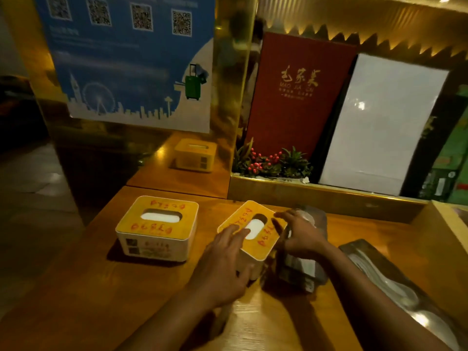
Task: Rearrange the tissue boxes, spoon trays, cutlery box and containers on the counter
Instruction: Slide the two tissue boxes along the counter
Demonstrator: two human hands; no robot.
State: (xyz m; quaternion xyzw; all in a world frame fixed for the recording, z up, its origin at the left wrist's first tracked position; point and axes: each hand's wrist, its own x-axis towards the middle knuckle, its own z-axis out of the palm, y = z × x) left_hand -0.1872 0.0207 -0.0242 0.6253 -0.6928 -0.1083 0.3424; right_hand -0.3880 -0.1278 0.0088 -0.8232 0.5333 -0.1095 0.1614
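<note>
Both hands clasp the skewed tissue box, left hand at 7 o'clock, right hand at 3, its slot running 1-to-7.

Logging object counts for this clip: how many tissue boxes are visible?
3: tissue box on the near counter's left, held tissue box between both hands, far tissue box on the back counter. None evidently hidden.

Yellow-topped white tissue boxes with red scribbles, blue poster

Open table along the near edge; second tissue box blocks left, dark trays crowd right.
</note>
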